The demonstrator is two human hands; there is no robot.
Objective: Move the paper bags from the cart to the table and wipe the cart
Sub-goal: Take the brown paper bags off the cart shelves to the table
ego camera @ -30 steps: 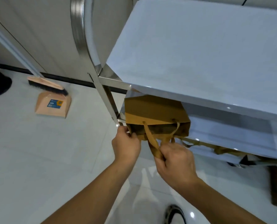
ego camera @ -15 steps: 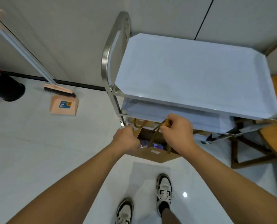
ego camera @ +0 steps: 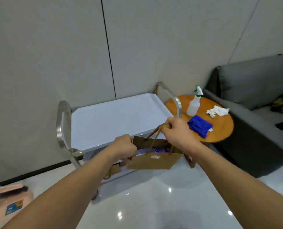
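We carry the bag (ego camera: 154, 160), right hand (ego camera: 178, 131) gripping handles, left hand (ego camera: 125, 147) pinching its rim; next, table (ego camera: 223, 129), clear of bottle (ego camera: 193, 104).

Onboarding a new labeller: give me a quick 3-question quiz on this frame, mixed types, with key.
1. True or false: the right hand holds the paper bag by its handles.
2. Multiple choice: what stands on the round wooden table next to the blue cloth? A) a kettle B) a spray bottle C) a stack of plates
3. Fill in: the left hand grips the bag at its ____ edge, in front of the cart.

Key: 1 true; 2 B; 3 left, the bag's top left rim.
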